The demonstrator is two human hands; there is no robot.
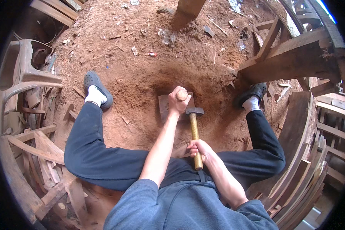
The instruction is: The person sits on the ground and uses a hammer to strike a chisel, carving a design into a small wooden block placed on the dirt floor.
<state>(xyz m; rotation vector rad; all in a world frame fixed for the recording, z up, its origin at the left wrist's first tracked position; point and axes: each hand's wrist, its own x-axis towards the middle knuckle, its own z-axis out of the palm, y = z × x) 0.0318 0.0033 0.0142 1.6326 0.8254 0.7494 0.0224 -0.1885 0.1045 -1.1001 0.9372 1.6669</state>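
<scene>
My left hand (pixel 176 103) is closed around an upright round wooden piece (pixel 182 96), its pale end facing up, over a square flat block (pixel 165 106) in a hollow of the sawdust-covered ground. My right hand (pixel 197 150) grips the yellow handle of a hammer (pixel 195 126). The dark metal head lies just to the right of my left hand and below it in the picture, over the block. I cannot tell whether the head touches the block or what lies under my left hand.
My outstretched legs frame the hollow. A wooden frame (pixel 280 57) stands at the upper right, stacked planks (pixel 295 145) lie along the right, and a carved wooden chair part (pixel 19 73) with offcuts (pixel 46 161) is at the left. A wooden post (pixel 189 5) stands ahead.
</scene>
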